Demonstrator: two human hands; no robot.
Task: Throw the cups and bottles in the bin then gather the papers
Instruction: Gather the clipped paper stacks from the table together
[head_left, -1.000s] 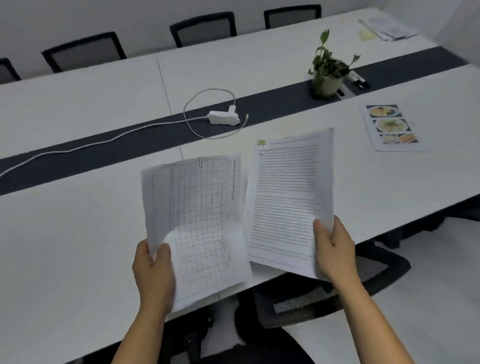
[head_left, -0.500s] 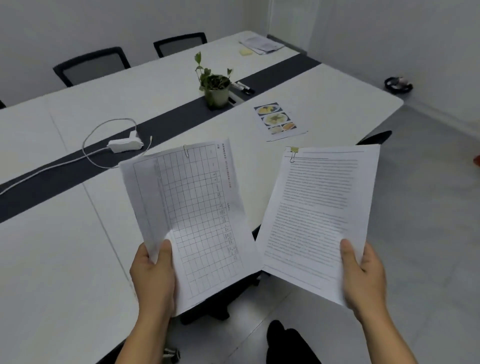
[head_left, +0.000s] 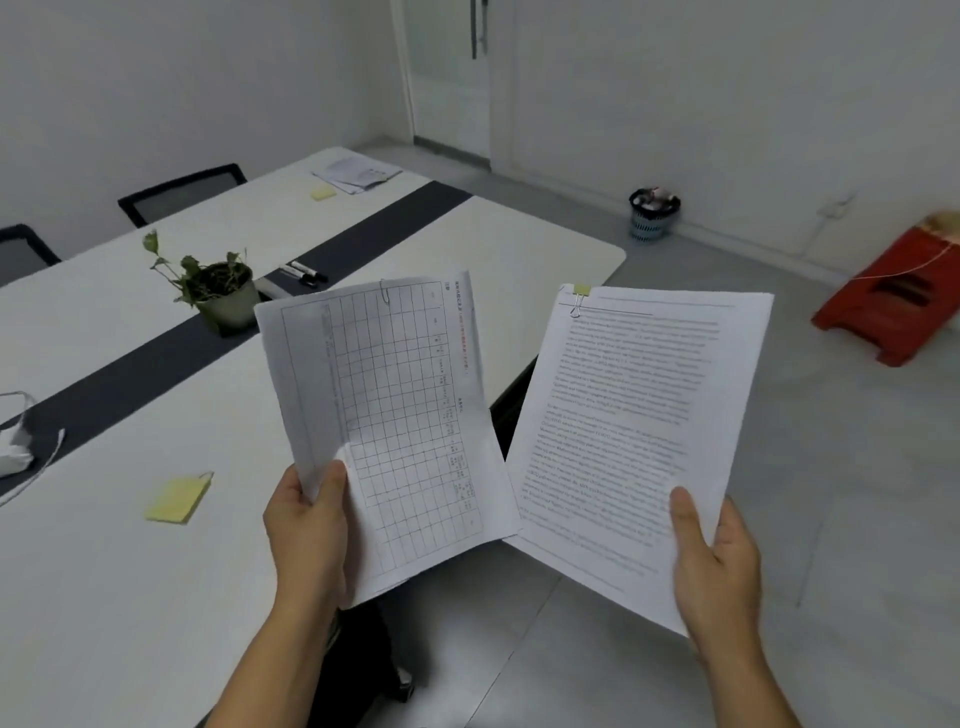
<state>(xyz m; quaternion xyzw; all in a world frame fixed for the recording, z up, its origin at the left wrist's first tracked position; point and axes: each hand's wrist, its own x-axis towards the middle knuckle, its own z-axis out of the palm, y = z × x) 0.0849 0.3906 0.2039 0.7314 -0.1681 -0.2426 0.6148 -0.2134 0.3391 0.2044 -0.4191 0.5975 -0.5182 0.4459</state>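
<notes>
My left hand grips the lower left corner of a clipped sheaf printed with a grid table, held up over the table's near edge. My right hand grips the lower right corner of a clipped text document, held out over the floor. More papers lie at the table's far end. A small bin with rubbish in it stands on the floor by the far wall.
The long white table with a dark centre strip carries a potted plant, markers, two yellow sticky pads and a white charger. Black chairs line the far side. A red stool stands on the floor at right.
The view has swung to the right, past the table's end toward the floor, bin and door. Both hands keep hold of their papers, and the picture sheet is out of sight.
</notes>
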